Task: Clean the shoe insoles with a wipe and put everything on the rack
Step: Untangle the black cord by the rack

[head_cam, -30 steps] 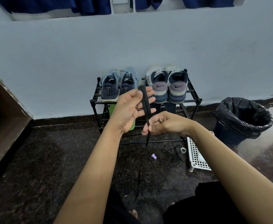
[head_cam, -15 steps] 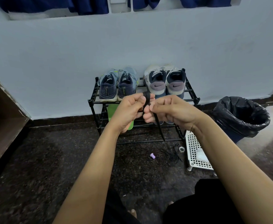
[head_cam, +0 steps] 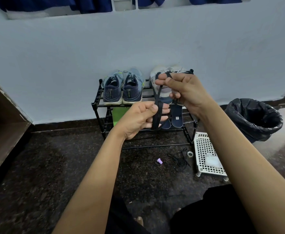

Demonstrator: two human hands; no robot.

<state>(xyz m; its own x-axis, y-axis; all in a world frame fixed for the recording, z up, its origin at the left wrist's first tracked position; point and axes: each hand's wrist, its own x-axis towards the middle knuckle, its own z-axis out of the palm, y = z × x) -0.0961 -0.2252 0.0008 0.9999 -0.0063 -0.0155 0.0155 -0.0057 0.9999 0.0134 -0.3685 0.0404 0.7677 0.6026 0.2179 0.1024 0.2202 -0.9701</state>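
So there's a black rack point(head_cam: 93, 104) against the wall, with a pair of blue shoes point(head_cam: 123, 88) up top and a green insole point(head_cam: 119, 114) showing under that shelf. The person's left hand point(head_cam: 138, 119) has a black lace point(head_cam: 157, 98) looped round its fingers, thumb pinning it. The right hand point(head_cam: 184, 92) sits higher, pinching the same lace, which is stretched between them. Two dark blue insoles point(head_cam: 177, 115) lie on the lower shelf behind. On the floor to the right there's a white perforated tray point(head_cam: 202, 146) with a wipe point(head_cam: 212, 160) on it, then a bin point(head_cam: 254, 119).
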